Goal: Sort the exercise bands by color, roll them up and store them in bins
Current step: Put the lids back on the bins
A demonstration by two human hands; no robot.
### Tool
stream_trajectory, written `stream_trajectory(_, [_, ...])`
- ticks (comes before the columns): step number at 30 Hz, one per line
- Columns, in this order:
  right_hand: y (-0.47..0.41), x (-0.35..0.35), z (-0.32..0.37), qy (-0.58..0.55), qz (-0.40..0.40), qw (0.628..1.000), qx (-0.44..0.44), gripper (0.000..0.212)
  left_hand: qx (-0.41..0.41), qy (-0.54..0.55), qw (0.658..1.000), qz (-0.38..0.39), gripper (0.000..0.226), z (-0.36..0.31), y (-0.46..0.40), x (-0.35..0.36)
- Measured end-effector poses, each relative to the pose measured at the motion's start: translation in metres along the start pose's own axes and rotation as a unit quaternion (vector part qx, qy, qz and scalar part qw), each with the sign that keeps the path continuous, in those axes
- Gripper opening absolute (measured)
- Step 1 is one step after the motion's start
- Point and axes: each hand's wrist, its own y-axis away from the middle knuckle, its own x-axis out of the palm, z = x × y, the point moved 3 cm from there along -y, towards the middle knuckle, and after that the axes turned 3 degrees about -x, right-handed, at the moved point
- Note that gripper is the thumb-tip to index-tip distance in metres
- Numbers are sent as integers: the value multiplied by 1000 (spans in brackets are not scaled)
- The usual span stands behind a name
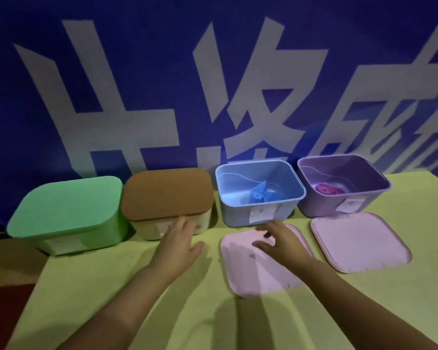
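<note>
Four bins stand in a row on the yellow-green table [187, 311]. The green bin [68, 215] and the cream bin with a brown lid [167, 193] are covered. A rolled blue band [259, 195] lies inside the uncovered blue bin [238, 218]. A rolled pink band [330, 189] lies inside the uncovered purple bin [311, 200]. Two pink lids lie flat on the table, one [258, 271] before the blue bin, one [359, 242] before the purple bin. My left hand [180, 242] reaches with straight fingers to the cream bin's front. My right hand [278, 242] hovers over the left pink lid, fingers relaxed and holding nothing.
A blue banner with large white characters [213, 84] hangs right behind the bins. The table's left edge [36, 281] drops to a dark red floor. Bare tablecloth lies in the foreground between and below my arms.
</note>
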Motion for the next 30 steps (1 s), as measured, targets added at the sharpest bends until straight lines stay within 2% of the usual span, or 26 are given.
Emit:
stream_trajectory(4, [34, 9, -69, 86, 150, 985, 7, 33, 91, -10, 984, 152, 36, -40, 27, 79])
stream_trajectory(7, [53, 12, -107, 182, 252, 951, -6, 30, 56, -16, 976, 209, 45, -53, 39, 128])
stream_trajectory(8, [58, 12, -112, 194, 261, 946, -25, 24, 33, -14, 977, 211, 44, -55, 41, 140])
stream_trajectory(10, [65, 12, -119, 199, 215, 951, -97, 8, 0, -15, 982, 190, 33, -63, 47, 156])
stream_trajectory(13, [68, 18, -135, 177, 175, 958, -143, 22, -1, -38, 994, 107, 33, -73, 52, 166])
stream_trajectory(16, [69, 10, -128, 147, 124, 963, -190, 6, -33, -79, 994, 67, 31, -76, 55, 159])
stream_trajectory(18, [63, -7, -123, 76, 119, 974, -177, 6, -75, -55, 995, 42, 32, -80, 55, 143])
stream_trajectory(20, [53, -24, -119, 52, 109, 978, -168, 12, -105, -33, 994, 30, 32, -83, 54, 124])
stream_trajectory(25, [25, -71, -101, -21, 65, 981, -181, 10, -107, 16, 994, 17, 18, -104, 34, 79])
stream_trajectory(28, [12, -103, -103, -130, 37, 981, -142, 6, -130, 105, 986, -14, 25, -114, 15, 56])
stream_trajectory(30, [5, -128, -106, -182, 15, 978, -98, 14, -130, 148, 980, -19, 26, -120, 3, 38])
